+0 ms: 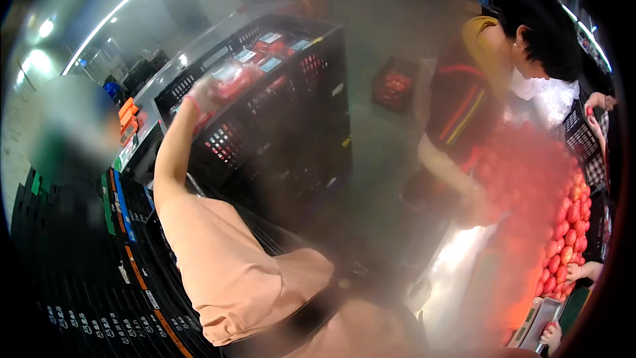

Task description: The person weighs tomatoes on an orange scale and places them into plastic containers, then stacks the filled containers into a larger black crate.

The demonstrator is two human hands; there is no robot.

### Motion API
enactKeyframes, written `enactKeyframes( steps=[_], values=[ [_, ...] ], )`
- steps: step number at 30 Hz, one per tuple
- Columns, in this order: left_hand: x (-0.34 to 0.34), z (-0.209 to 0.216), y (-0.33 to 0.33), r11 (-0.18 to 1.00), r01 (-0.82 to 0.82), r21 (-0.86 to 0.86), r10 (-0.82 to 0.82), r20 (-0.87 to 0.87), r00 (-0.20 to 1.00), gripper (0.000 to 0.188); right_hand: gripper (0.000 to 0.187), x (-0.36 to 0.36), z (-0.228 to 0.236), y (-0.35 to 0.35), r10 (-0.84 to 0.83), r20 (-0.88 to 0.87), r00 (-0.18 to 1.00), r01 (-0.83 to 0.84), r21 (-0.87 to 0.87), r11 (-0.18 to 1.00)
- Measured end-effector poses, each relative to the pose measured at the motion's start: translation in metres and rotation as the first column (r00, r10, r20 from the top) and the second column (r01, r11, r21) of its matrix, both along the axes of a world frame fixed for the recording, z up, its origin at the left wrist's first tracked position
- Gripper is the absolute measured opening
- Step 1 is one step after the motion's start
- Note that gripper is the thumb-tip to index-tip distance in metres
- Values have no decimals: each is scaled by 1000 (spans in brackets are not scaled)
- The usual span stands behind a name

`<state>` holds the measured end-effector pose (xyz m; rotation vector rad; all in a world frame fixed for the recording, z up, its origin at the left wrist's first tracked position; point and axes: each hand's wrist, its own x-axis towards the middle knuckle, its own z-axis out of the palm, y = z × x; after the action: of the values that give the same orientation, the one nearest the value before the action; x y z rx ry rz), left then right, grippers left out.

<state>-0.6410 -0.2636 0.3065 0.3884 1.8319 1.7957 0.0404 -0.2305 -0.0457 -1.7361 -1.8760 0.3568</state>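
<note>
"So, what materials are shown?"

"Stiff black plastic, pierced with small holes, is seen in the large crate (298,119). Shiny clear wrapping is drawn over the red packs (240,78), and pale rectangular labels (270,64) are stuck on several of them. Soft, creased peach cloth is worn as a sleeve (232,265)."

"And how are the containers filled?"

"The red packs are kept in the large crate, near its top rim, and red is glimpsed through the holes in its side wall. A small crate (391,102), with red contents, is set on the floor (373,152), well apart from the large crate's right edge. Farther right, smooth round red fruits (563,238) are heaped, partly veiled by blur."

"What about the grip?"

"The left hand (205,95) is placed on the red packs at the large crate's left end, close to the corner. Its fingers are blurred, so how far they are spread, and whether a pack is clasped, cannot be told. The right hand is out of view, so its grip cannot be told either."
</note>
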Motion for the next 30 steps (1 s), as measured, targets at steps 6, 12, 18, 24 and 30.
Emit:
enactKeyframes(
  steps=[6, 12, 18, 24, 30],
  values=[
    [15, -11, 95, 524, -111, -844, -846, -531, 46, 29, 44, 7, 6, -38, -263, -158, 952, 252, -86, 964],
    [47, -2, 61, 892, 15, -451, -446, -885, -131, 55, 36, 14, 71, -72, -222, -300, 928, 165, -201, 965],
    [411, -129, 130, 525, 811, -258, -444, -896, 2, 14, 21, 215, 104, -127, -635, -203, 746, 641, 479, 600],
    [597, -296, 122, -206, 899, -386, -548, -716, -433, 13, 28, 426, 182, -239, -976, 211, -54, 697, 708, 115],
    [619, -325, 110, -101, 827, -553, -484, -699, -526, 12, 21, 490, 183, -284, -870, 486, 79, 891, 356, 280]
  ],
)
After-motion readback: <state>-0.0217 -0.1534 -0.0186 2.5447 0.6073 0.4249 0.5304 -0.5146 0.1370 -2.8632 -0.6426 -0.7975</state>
